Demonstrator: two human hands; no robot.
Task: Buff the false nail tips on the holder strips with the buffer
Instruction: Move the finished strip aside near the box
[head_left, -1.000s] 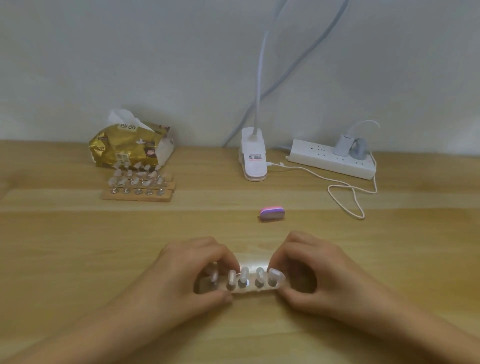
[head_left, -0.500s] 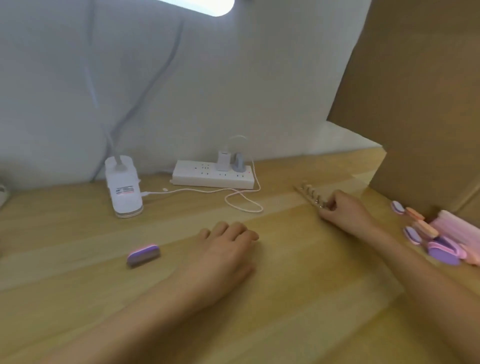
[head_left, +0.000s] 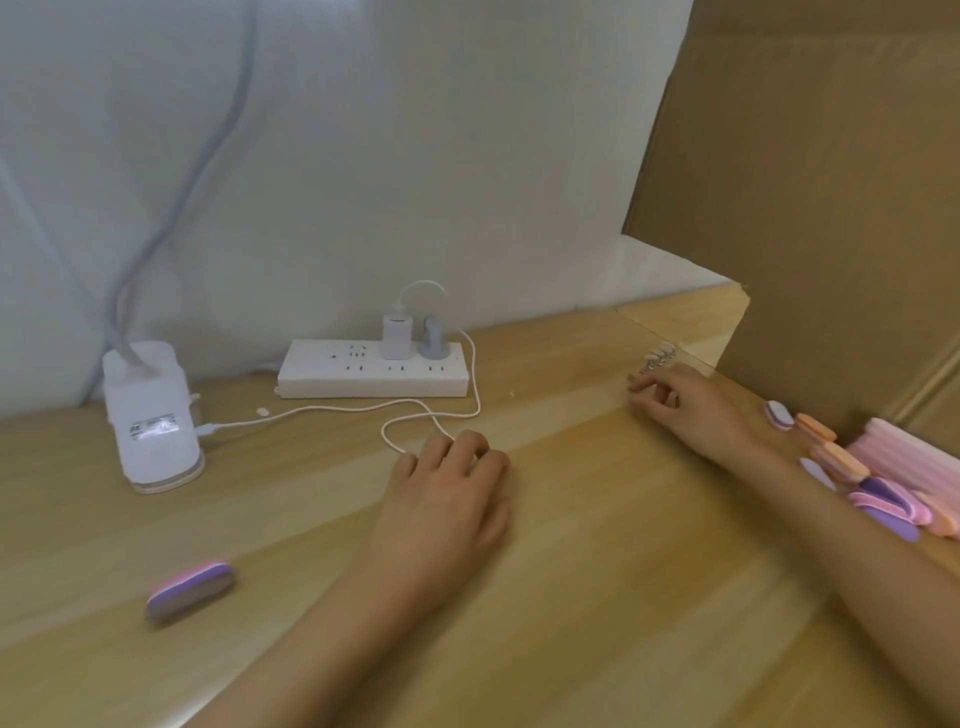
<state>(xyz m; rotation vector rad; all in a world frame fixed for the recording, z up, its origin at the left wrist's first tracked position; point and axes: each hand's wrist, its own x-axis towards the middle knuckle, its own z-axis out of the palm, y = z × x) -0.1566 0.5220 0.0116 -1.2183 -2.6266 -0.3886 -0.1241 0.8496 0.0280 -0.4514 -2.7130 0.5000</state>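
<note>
One lone buffer (head_left: 189, 590); one power strip (head_left: 374, 370) bearing two plugs (head_left: 395, 336); one lamp base (head_left: 153, 421); one holder strip (head_left: 658, 358); piled buffers (head_left: 883, 501), count unclear.

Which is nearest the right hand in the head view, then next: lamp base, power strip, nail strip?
1. Nail strip, at the right hand's fingertips.
2. Power strip, well off to its left.
3. Lamp base, far left.

The holder strip (head_left: 658, 359) at centre right is small and blurred, its near end hidden behind the right hand (head_left: 691, 410); whether the fingers (head_left: 641, 387) pinch it is unclear. The pile of buffers (head_left: 878, 499) runs off the right edge, and the lamp's stem (head_left: 123, 322) leaves the top.
</note>
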